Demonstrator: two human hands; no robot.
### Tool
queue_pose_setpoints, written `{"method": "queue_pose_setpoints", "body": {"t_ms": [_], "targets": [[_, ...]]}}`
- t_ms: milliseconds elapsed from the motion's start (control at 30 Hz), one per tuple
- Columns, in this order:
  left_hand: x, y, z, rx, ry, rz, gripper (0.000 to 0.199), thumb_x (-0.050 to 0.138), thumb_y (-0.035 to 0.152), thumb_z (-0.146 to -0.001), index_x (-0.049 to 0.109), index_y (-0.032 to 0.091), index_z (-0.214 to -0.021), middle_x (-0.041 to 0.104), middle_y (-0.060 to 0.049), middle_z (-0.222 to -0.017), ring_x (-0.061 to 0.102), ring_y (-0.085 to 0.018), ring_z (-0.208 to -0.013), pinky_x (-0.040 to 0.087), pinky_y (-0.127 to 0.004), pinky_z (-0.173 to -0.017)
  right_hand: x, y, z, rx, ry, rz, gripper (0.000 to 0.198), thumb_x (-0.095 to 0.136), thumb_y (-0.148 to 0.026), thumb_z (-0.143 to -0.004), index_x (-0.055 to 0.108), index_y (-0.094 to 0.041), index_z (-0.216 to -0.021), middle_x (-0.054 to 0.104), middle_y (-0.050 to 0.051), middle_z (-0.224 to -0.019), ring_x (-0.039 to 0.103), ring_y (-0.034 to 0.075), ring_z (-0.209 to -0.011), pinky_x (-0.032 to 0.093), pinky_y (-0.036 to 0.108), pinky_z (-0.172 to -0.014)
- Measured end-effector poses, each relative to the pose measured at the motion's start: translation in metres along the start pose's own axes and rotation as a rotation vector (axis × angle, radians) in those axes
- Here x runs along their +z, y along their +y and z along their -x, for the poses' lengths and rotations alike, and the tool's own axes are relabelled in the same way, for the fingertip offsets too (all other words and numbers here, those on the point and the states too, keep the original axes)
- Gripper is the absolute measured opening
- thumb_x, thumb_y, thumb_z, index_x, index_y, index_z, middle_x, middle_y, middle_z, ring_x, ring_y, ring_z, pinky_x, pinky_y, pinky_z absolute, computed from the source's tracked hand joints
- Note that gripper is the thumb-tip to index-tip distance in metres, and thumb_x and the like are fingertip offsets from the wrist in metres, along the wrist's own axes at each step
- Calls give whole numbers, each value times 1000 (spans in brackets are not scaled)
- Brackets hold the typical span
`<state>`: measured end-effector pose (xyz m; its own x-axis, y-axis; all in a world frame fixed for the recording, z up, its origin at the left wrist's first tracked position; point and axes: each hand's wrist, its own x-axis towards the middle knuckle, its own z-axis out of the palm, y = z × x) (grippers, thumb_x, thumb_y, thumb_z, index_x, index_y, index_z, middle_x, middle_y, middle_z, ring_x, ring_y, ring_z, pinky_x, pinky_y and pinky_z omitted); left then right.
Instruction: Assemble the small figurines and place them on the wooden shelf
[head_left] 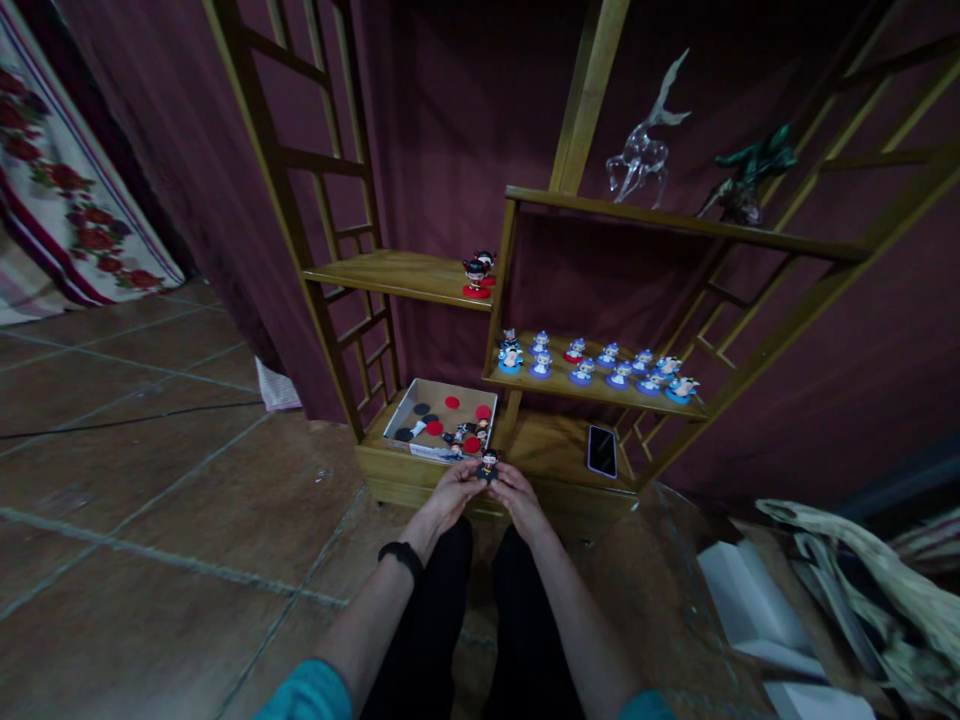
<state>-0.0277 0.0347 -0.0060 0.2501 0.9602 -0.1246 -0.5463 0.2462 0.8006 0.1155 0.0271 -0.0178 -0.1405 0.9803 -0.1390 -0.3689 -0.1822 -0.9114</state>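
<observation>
Between my two hands is a small black-haired figurine (489, 462) on a dark round base, held upright in front of the shelf unit. The fingers of my left hand (455, 490) close on its left side, and those of my right hand (517, 492) grip it from the right. Just beyond, a shallow cardboard box (401, 405) holds loose figurines, red discs (452, 403) and dark discs (421, 409). On the left shelf above it stand two black-haired figurines (475, 280) with red bases, close together at the right end.
Two rows of small figurines (583, 372), mostly with blue or purple bases, line the middle right shelf (555, 385). A phone (601, 451) lies on the bottom board. A clear deer ornament (641, 155) and a dark green sculpture (750, 180) stand higher up. White boxes (757, 600) lie at the right.
</observation>
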Motion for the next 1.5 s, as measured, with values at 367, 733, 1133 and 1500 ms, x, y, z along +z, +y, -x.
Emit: {"method": "queue_pose_setpoints", "body": {"t_ms": [367, 733, 1133, 1500], "targets": [[0, 0, -5, -53, -71, -29, 45, 72, 2, -52, 62, 13, -95, 65, -6, -92, 59, -13, -79, 42, -23, -75, -1, 1, -1, -44, 7, 6, 47, 72, -30, -53, 56, -23, -97, 64, 2, -95, 58, 17, -81, 43, 30, -72], [-4, 2, -12, -20, -41, -157, 39, 75, 11, -52, 66, 11, -90, 67, -7, -80, 59, -14, -71, 41, -26, -75, -3, 7, -10, 8, 41, 1, 48, 73, -33, -52, 59, -24, -97, 63, 4, -96, 59, 18, -82, 44, 33, -74], [-11, -3, -15, -87, -7, -75, 34, 75, 12, -54, 66, 10, -87, 67, -7, -80, 60, -12, -69, 44, -23, -70, -2, 11, -17, 66, 83, 43, 39, 72, -36, -55, 61, -24, -90, 61, 1, -89, 59, 16, -80, 44, 32, -74], [-9, -5, -15, -35, 56, -77, 34, 76, 10, -49, 66, 11, -82, 66, -5, -74, 59, -12, -67, 43, -24, -71, -3, 12, -18, 65, 78, 39, 44, 72, -39, -53, 61, -25, -93, 63, 3, -92, 59, 19, -82, 44, 35, -74]]}}
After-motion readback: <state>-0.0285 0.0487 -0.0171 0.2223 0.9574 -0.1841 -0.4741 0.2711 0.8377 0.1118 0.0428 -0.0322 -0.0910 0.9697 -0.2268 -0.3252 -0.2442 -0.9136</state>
